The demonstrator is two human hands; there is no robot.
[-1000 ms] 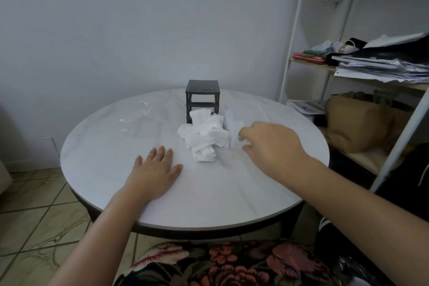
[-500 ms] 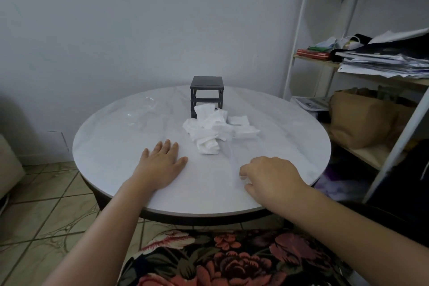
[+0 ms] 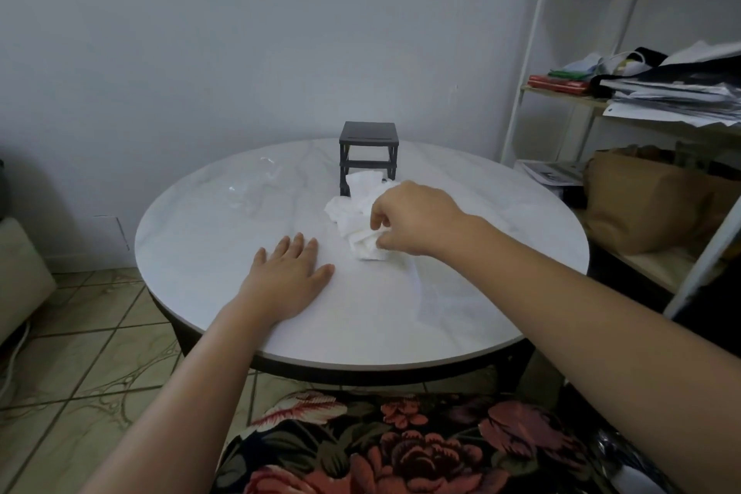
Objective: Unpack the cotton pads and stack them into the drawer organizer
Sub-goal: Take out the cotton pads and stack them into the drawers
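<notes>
Black organizer (image 3: 369, 140) close behind cotton pads (image 3: 349, 213)

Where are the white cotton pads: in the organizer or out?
Out. The white cotton pads lie heaped on the round marble table, before the small black drawer organizer.

No text, label, brand or number can be read anywhere. The stacked papers (image 3: 673, 98) on the shelf (image 3: 573, 97) beyond the right edge of the surface show only grey lines, too blurred to make out. The printed sheet (image 3: 551, 172) on the level below has dark marks that are too small to read.
</notes>
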